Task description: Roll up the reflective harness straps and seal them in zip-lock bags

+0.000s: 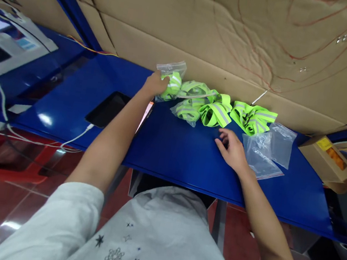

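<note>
My left hand grips the side of a clear zip bag with a neon-yellow reflective strap folded inside it. The tips of its fingers are partly hidden behind the bag. Just right of it lie more bagged reflective straps. A loose coiled reflective strap rests beside these. My right hand hovers at or just above the table, fingers loosely curled and apart, holding nothing. Nearest to it are a bunched reflective strap and flat clear zip bags.
On the blue table a black tablet with a white cable and a phone lie near my left forearm. A cardboard box stands at the right. A cardboard wall closes the back. A red chair is below left.
</note>
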`<state>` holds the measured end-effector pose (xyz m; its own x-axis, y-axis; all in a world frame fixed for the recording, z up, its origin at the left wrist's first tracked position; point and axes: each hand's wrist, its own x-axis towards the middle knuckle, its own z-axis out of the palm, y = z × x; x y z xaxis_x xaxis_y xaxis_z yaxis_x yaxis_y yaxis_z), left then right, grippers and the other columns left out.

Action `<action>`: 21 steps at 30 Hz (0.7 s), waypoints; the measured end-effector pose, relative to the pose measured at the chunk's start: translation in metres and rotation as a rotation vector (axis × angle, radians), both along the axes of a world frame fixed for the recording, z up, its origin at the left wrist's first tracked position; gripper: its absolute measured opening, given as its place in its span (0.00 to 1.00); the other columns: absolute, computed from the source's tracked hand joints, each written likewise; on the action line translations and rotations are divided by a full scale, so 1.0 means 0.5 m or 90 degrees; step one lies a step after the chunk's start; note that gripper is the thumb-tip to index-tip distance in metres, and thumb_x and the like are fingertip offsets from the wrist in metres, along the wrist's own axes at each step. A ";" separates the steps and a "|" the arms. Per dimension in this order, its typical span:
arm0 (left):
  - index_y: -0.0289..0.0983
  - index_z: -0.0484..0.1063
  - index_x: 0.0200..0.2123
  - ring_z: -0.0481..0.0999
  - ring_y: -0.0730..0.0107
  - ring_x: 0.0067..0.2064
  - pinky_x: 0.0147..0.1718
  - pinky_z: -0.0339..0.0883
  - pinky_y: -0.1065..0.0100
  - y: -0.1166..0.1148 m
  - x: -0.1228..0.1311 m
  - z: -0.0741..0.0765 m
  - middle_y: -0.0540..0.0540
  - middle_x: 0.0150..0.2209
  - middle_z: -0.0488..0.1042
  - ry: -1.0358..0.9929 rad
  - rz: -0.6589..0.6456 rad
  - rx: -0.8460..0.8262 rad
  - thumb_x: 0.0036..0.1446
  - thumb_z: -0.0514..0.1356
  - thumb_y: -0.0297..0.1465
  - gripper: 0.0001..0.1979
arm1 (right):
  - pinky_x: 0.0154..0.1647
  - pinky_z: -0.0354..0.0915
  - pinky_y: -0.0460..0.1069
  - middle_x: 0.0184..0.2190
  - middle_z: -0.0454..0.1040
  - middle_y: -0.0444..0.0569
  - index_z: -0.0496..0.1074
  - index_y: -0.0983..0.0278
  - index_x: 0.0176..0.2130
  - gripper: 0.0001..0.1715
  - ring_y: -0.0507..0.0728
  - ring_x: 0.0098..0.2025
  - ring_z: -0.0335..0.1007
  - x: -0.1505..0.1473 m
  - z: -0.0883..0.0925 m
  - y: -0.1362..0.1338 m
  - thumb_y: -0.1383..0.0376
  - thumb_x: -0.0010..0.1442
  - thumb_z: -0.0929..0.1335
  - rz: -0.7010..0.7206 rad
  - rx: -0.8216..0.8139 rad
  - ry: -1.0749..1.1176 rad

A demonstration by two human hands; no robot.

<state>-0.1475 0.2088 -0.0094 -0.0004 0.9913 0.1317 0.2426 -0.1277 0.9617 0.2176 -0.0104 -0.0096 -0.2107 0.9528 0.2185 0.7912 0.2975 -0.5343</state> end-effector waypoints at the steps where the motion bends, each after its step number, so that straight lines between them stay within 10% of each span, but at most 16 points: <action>1: 0.48 0.69 0.38 0.60 0.46 0.71 0.69 0.50 0.49 -0.002 -0.002 -0.002 0.43 0.52 0.79 -0.005 0.040 -0.004 0.39 0.73 0.55 0.28 | 0.53 0.78 0.61 0.60 0.74 0.62 0.65 0.62 0.69 0.33 0.64 0.51 0.78 -0.001 -0.004 0.010 0.52 0.72 0.69 -0.036 0.038 0.009; 5: 0.48 0.74 0.47 0.64 0.46 0.71 0.74 0.49 0.49 -0.047 0.013 0.021 0.41 0.58 0.77 0.020 0.092 0.057 0.47 0.72 0.51 0.27 | 0.79 0.58 0.70 0.80 0.41 0.71 0.37 0.66 0.80 0.71 0.75 0.82 0.44 -0.023 -0.002 0.073 0.51 0.59 0.79 -0.088 0.166 -0.047; 8: 0.44 0.73 0.55 0.63 0.50 0.73 0.75 0.51 0.52 -0.134 0.059 0.062 0.38 0.64 0.72 0.079 0.113 0.170 0.59 0.68 0.44 0.23 | 0.81 0.47 0.75 0.82 0.27 0.70 0.29 0.65 0.81 0.83 0.78 0.85 0.25 -0.057 0.011 0.132 0.50 0.54 0.82 -0.061 0.155 -0.112; 12: 0.44 0.72 0.51 0.70 0.54 0.65 0.69 0.62 0.53 -0.283 0.156 0.091 0.38 0.60 0.74 0.151 -0.013 0.390 0.66 0.55 0.29 0.12 | 0.77 0.58 0.75 0.82 0.45 0.66 0.43 0.61 0.81 0.72 0.78 0.81 0.48 -0.084 0.021 0.199 0.49 0.56 0.81 -0.011 0.053 -0.103; 16: 0.40 0.72 0.39 0.78 0.56 0.45 0.49 0.71 0.57 -0.400 0.250 0.061 0.40 0.43 0.80 0.319 -0.341 0.415 0.65 0.52 0.24 0.10 | 0.71 0.67 0.68 0.66 0.74 0.63 0.65 0.64 0.72 0.47 0.72 0.67 0.73 -0.065 0.021 0.219 0.47 0.63 0.74 -0.040 0.075 0.007; 21: 0.40 0.70 0.41 0.79 0.62 0.41 0.40 0.68 0.62 -0.418 0.298 0.042 0.44 0.41 0.80 0.308 -0.412 0.326 0.64 0.52 0.21 0.11 | 0.64 0.72 0.60 0.55 0.80 0.55 0.74 0.61 0.57 0.38 0.63 0.54 0.78 0.000 0.047 0.183 0.48 0.53 0.80 -0.142 0.120 0.326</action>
